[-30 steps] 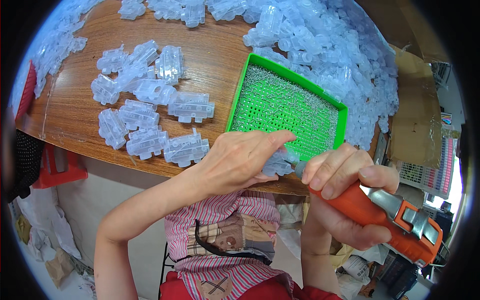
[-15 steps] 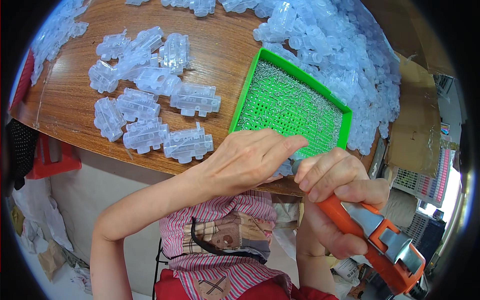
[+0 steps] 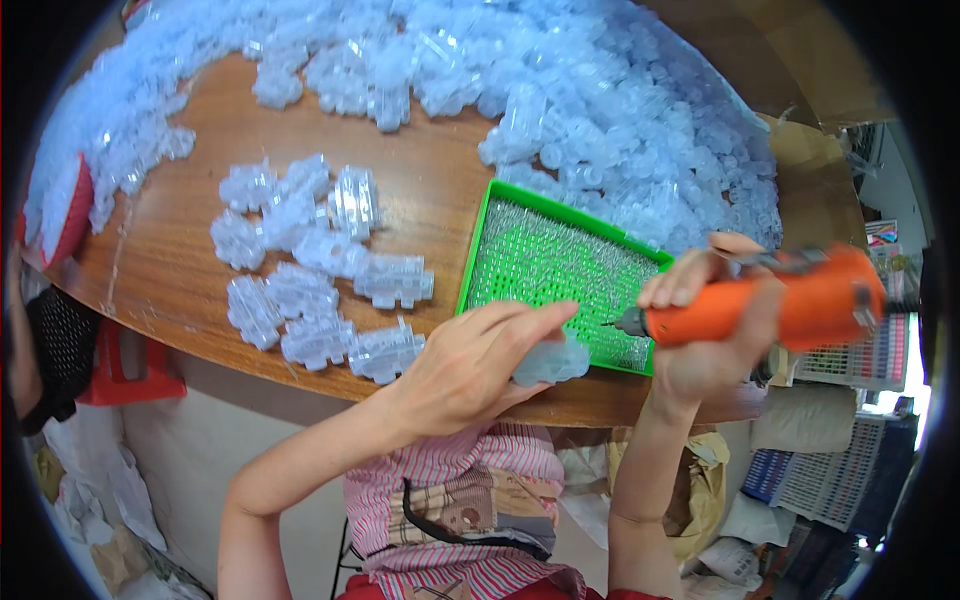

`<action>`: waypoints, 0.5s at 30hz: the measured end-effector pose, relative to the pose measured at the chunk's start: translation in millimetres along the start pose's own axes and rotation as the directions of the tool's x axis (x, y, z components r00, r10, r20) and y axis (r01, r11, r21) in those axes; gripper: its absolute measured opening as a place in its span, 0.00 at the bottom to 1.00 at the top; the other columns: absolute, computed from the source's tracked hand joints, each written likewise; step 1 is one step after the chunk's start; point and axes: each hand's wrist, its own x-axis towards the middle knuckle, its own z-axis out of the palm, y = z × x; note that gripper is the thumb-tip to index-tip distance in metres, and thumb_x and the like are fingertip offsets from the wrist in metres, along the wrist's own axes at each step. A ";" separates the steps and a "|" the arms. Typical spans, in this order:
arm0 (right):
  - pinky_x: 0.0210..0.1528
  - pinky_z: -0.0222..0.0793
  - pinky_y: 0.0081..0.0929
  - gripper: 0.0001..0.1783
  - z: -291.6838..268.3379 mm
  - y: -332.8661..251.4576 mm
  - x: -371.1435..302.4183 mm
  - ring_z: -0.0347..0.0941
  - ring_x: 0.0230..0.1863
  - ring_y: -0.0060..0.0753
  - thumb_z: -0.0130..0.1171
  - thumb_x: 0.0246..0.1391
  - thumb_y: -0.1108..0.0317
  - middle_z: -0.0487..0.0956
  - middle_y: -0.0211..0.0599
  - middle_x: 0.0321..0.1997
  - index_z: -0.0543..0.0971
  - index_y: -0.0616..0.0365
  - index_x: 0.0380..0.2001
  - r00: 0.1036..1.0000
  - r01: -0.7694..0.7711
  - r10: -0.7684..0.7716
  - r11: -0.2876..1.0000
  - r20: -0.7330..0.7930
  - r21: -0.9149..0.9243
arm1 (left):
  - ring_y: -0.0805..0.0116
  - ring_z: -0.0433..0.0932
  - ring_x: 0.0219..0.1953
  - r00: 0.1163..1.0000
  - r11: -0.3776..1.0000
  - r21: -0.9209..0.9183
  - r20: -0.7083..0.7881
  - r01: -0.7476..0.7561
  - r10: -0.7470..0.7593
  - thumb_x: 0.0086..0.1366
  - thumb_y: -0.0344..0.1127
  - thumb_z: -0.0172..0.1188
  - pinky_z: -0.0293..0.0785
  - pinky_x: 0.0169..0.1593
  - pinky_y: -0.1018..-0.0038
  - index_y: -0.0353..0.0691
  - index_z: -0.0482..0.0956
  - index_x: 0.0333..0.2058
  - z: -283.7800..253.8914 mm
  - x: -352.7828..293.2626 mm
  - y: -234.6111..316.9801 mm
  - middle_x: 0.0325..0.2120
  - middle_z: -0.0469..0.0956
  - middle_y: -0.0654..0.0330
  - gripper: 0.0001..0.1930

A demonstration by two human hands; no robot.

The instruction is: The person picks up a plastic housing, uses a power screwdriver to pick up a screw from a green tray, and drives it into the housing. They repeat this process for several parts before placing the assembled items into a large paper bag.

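A clear plastic part (image 3: 553, 361) is gripped in my left hand (image 3: 478, 355), just in front of the green tray. My right hand (image 3: 722, 320) is wrapped round an orange electric screwdriver (image 3: 790, 298), held nearly level and somewhat blurred. Its dark tip points left toward the held part, with a gap between them, over the near right of the tray. Small silver screws lie scattered in the perforated green tray (image 3: 487, 230). Left of the tray, several clear plastic assemblies (image 3: 392, 281) lie in loose rows on the wooden table.
A large heap of clear plastic parts (image 3: 640, 130) runs along the far side of the table (image 3: 440, 160). On the left stand a red basket (image 3: 72, 212) and, lower down, a red stool (image 3: 130, 365). Cardboard (image 3: 820, 190) and plastic crates (image 3: 830, 470) are at the right.
My right hand has drawn the screwdriver back and up, away from the plastic part, and turned it nearly level. My left hand still holds the part. The view has shifted, showing more of the heap.
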 end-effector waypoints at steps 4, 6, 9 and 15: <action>0.36 0.71 0.26 0.18 -19.1 8.2 10.7 0.73 0.27 0.26 0.58 0.55 0.66 0.73 0.32 0.24 0.68 0.64 0.45 0.999 -0.031 0.023 0.978 -0.039 -0.207 | 0.56 0.76 0.41 0.970 0.961 0.153 -0.041 -0.231 0.240 0.44 0.25 0.66 0.77 0.41 0.67 0.35 0.67 0.53 -9.0 10.7 -3.8 0.41 0.76 0.54 0.33; 0.43 0.69 0.27 0.20 -20.5 -4.6 9.3 0.72 0.35 0.26 0.60 0.52 0.68 0.74 0.35 0.34 0.68 0.63 0.47 1.000 -0.014 0.003 0.924 -0.030 -0.383 | 0.52 0.76 0.42 0.930 0.927 0.168 -0.098 -0.336 0.355 0.49 0.25 0.63 0.79 0.40 0.64 0.41 0.65 0.52 -12.5 13.5 -10.6 0.46 0.72 0.51 0.30; 0.48 0.62 0.29 0.31 -12.7 0.5 -14.1 0.66 0.46 0.27 0.63 0.48 0.70 0.64 0.40 0.52 0.62 0.63 0.54 0.965 0.162 -0.254 0.783 -0.071 -0.601 | 0.48 0.77 0.42 0.838 0.833 0.273 -0.137 -0.480 0.528 0.53 0.27 0.60 0.80 0.36 0.65 0.51 0.60 0.51 -15.5 17.0 -21.7 0.45 0.70 0.49 0.28; 0.40 0.64 0.20 0.32 11.9 -14.0 -69.2 0.65 0.38 0.20 0.55 0.57 0.64 0.70 0.34 0.40 0.56 0.65 0.60 0.916 -0.355 0.366 0.930 0.166 -0.092 | 0.53 0.75 0.34 0.753 0.679 0.453 -0.023 -0.578 0.657 0.44 0.23 0.70 0.77 0.33 0.69 0.58 0.50 0.54 -11.8 38.1 -2.6 0.38 0.71 0.53 0.44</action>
